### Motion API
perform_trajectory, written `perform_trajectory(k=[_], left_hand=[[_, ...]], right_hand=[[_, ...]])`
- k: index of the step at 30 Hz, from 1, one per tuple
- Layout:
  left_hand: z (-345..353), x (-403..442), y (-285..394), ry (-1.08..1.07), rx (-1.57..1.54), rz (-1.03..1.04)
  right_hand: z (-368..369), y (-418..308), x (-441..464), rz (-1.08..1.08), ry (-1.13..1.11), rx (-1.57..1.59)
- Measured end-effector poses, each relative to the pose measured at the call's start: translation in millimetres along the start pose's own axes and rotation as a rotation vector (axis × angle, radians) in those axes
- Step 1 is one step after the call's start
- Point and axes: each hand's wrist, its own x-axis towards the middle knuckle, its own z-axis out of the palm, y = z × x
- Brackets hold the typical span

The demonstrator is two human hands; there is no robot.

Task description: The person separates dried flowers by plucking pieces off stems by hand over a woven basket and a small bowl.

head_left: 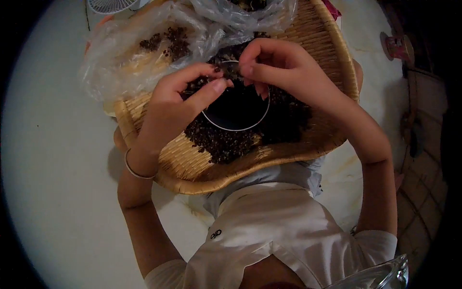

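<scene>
Nearest is the shirt; beyond it, the basket. Dark bits lie in it, around the pale-rimmed bowl. Over the bowl's far part, the left hand curls, thumb and forefinger almost meeting at a dark speck; the right hand has its fingertips drawn together. I cannot tell whether either grips anything. Farther left lies the clear bag; farthest, the fan.

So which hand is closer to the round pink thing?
Right. The right hand is over the basket, on the side nearer the round pink thing, which is beyond the rim; the left hand is farther away, across the basket.
</scene>
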Motion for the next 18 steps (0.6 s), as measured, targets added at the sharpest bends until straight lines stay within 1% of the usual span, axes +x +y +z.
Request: perform_trajectory(k=[3,8,12,14,18], left_hand=[[0.5,0.1,-1.9,0.015,0.003,-0.007],[-1.1,-1.2,0.4,-0.006,-0.054,-0.102],[-2.7,-2.1,-0.3,-0.047,-0.054,-0.063],[-2.2,-2.6,-4.6,-0.016,0.024,0.063],[-1.9,-3.9,-1.9,0.048,-0.075,-0.015]], right_hand=[[0.1,1.1,0.3,0.009,-0.009,-0.014],[0.2,1.2,0.2,-0.013,-0.010,-0.015],[-1.7,0.3,-0.7,-0.020,-0.033,-0.055],[-1.9,0.7,-1.5,-0.019,-0.040,-0.072],[-1.3,0.9,-1.5,-0.012,-0.052,-0.052]])
